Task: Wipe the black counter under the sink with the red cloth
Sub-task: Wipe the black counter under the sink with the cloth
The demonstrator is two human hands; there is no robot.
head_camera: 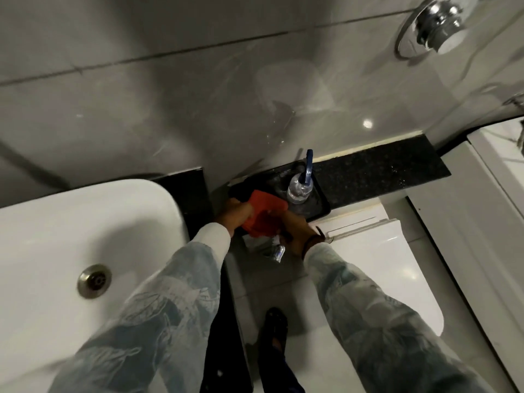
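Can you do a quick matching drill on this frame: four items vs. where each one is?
Items:
1. red cloth
2. clear bottle
3. white sink
4. chrome fitting

Places:
A. high on the tiled wall, upper right
B. held between both hands
C. left side, drain showing
D. standing on the black tray

Pairs: 1-B, 2-D, 3-C, 4-A

The sink (pixel 71 239) fills the left side, its drain (pixel 95 280) in the basin. The counter (pixel 382 168) runs along the wall (pixel 198 95) to the right of the sink. A tray (pixel 320 205) sits at the counter's left end, with a bottle (pixel 299 190) standing on it. The cloth (pixel 263 215) lies at the tray's near left corner, between the left hand (pixel 234 215) and right hand (pixel 297 234). The toilet (pixel 382 265) stands below the counter's front edge.
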